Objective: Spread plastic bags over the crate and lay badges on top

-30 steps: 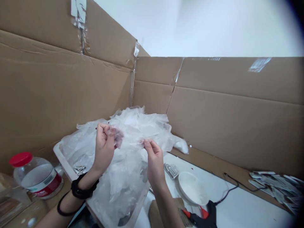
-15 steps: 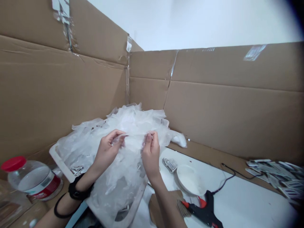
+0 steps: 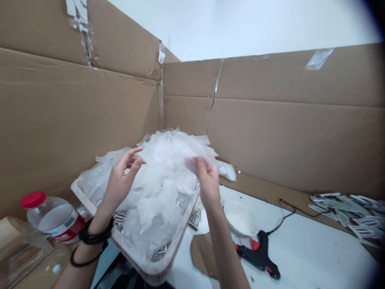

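Note:
A heap of thin, clear plastic bags [image 3: 153,188] fills and overflows a white plastic basket [image 3: 177,241] in front of me. My left hand [image 3: 124,174] hangs over the left part of the heap, thumb and fingers apart, with nothing between them. On the right, my right hand [image 3: 208,178] pinches a translucent plastic bag [image 3: 191,160]; the bag and fingertips are smeared by motion. Black-and-white arch-shaped pieces show partly under the bags inside the basket. One such arch-shaped piece [image 3: 195,219] lies on the white table beside the basket.
A black-and-red glue gun [image 3: 260,255] with a cord lies right of my forearm. Nearby are a round white dish [image 3: 239,218] and a cardboard scrap [image 3: 203,253]. Arch-shaped pieces [image 3: 357,216] pile up far right. A red-capped jar [image 3: 55,220] stands left. Cardboard walls [image 3: 270,136] enclose the table.
Both hands were together on the plastic film over the heap. My left hand has let go and moved left and up; my right hand has moved right with the bag.

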Demonstrator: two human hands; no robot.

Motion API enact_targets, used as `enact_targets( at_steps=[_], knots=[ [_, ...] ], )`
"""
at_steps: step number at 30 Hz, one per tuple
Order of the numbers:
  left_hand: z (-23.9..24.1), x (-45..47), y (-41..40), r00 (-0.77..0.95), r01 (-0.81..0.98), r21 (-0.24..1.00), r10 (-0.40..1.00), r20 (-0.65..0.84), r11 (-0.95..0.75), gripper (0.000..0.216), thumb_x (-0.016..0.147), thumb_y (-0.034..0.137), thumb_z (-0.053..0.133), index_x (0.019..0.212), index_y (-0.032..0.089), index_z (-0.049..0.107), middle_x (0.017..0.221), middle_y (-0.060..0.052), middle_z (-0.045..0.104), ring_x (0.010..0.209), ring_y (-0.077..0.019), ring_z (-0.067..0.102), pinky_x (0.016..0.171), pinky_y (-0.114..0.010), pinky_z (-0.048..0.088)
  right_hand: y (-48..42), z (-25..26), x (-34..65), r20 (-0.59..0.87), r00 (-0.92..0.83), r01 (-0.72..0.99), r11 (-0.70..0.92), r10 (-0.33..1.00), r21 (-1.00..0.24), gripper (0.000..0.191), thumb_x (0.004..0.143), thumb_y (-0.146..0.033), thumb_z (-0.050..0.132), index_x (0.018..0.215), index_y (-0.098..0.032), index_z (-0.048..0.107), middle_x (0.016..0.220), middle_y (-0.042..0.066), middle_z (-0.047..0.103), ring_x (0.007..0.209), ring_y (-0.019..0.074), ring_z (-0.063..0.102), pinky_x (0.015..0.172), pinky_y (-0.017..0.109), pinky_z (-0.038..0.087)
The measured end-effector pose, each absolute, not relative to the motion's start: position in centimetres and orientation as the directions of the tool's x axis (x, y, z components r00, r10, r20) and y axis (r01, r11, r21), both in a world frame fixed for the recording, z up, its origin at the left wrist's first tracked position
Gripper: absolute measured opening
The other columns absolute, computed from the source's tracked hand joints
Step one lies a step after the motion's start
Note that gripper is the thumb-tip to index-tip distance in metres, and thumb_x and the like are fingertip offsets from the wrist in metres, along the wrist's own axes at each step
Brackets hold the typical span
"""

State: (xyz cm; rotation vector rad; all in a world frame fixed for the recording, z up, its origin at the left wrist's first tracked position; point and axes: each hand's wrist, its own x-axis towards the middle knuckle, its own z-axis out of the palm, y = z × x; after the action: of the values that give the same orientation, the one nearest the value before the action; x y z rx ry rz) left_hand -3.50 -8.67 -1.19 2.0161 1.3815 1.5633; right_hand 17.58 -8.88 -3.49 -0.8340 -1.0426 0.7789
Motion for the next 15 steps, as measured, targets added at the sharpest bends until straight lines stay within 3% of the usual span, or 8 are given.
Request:
enact_targets(
  at_steps=[2,4,5,7,9,11,13,15],
  knots=[
    [-1.8,-4.5,-8.9,0.078,0.685,0.588,0.846,0.527,-0.429,0.045,0.081,0.058,0.055,0.106,0.021,0.063,0.096,-0.006,0.066,0.086,-0.0237,0.057,0.075,-0.034,0.043,-8.7,-3.0,17.8,0.585,0.511,0.116,0.623,0.630,-0.773,0.037,0.093,-0.034,0.041,0.124,-0.019,0.054,0.129,0.011,0.058,0.123,0.0227,0.051,0.104,0.043,0.039],
    [-2.6,-5.1,-9.3,0.223,0.778,0.465,0.878,0.423,-0.421,0.037,0.077,0.056,0.059,0.088,0.022,0.067,0.093,-0.005,0.067,0.089,-0.0264,0.056,0.079,-0.037,0.041,-7.9,-2.6,17.4,0.765,0.444,0.419,0.647,0.466,-0.637,0.048,0.092,-0.019,0.031,0.138,-0.020,0.043,0.142,0.008,0.046,0.137,0.0198,0.035,0.112,0.044,0.028],
    [-3.0,-5.2,-9.5,0.261,0.780,0.448,0.878,0.401,-0.437,0.033,0.079,0.054,0.058,0.082,0.022,0.066,0.090,-0.004,0.067,0.088,-0.0259,0.056,0.079,-0.037,0.041,-7.2,-2.5,17.0,0.821,0.345,0.531,0.627,0.455,-0.570,0.054,0.090,-0.013,0.027,0.141,-0.020,0.039,0.146,0.007,0.041,0.141,0.0185,0.027,0.114,0.043,0.024],
    [-3.4,-5.4,-9.8,0.208,0.731,0.521,0.871,0.444,-0.441,0.032,0.085,0.050,0.050,0.079,0.022,0.063,0.085,-0.003,0.065,0.082,-0.0224,0.055,0.074,-0.033,0.041,-5.3,-2.9,15.9,0.808,0.058,0.664,0.581,0.587,-0.470,0.060,0.085,-0.008,0.026,0.144,-0.017,0.036,0.151,0.006,0.034,0.144,0.0185,0.013,0.117,0.044,0.016],
    [-3.3,-5.5,-10.1,0.038,0.611,0.664,0.853,0.520,-0.432,0.032,0.087,0.050,0.047,0.081,0.021,0.059,0.081,-0.002,0.062,0.076,-0.0187,0.054,0.067,-0.028,0.041,-3.3,-3.7,14.8,0.582,-0.262,0.699,0.567,0.770,-0.435,0.055,0.087,-0.015,0.035,0.142,-0.015,0.041,0.150,0.009,0.036,0.144,0.0237,0.016,0.116,0.047,0.013],
    [-3.0,-5.7,-10.2,-0.096,0.456,0.769,0.834,0.544,-0.449,0.030,0.086,0.051,0.050,0.084,0.021,0.054,0.076,-0.001,0.059,0.068,-0.0155,0.052,0.059,-0.024,0.040,-1.9,-4.5,14.2,0.335,-0.454,0.697,0.563,0.826,-0.444,0.051,0.087,-0.031,0.049,0.135,-0.015,0.050,0.141,0.014,0.048,0.138,0.0312,0.031,0.113,0.052,0.017],
    [-2.7,-5.7,-10.1,-0.163,0.349,0.816,0.828,0.536,-0.460,0.029,0.085,0.050,0.052,0.088,0.021,0.050,0.067,0.002,0.054,0.058,-0.0127,0.047,0.051,-0.021,0.037,-1.7,-4.9,13.9,0.279,-0.470,0.697,0.547,0.837,-0.464,0.054,0.088,-0.044,0.048,0.132,-0.013,0.052,0.137,0.017,0.051,0.134,0.0342,0.036,0.110,0.055,0.021],
    [-2.5,-5.5,-9.7,-0.217,0.319,0.831,0.818,0.532,-0.456,0.027,0.086,0.048,0.053,0.091,0.022,0.047,0.065,0.004,0.053,0.054,-0.0115,0.046,0.047,-0.019,0.034,-2.6,-4.7,13.6,0.408,-0.373,0.636,0.550,0.833,-0.542,0.054,0.093,-0.048,0.035,0.128,-0.012,0.055,0.137,0.017,0.051,0.133,0.0316,0.037,0.109,0.050,0.025]
  ],
)
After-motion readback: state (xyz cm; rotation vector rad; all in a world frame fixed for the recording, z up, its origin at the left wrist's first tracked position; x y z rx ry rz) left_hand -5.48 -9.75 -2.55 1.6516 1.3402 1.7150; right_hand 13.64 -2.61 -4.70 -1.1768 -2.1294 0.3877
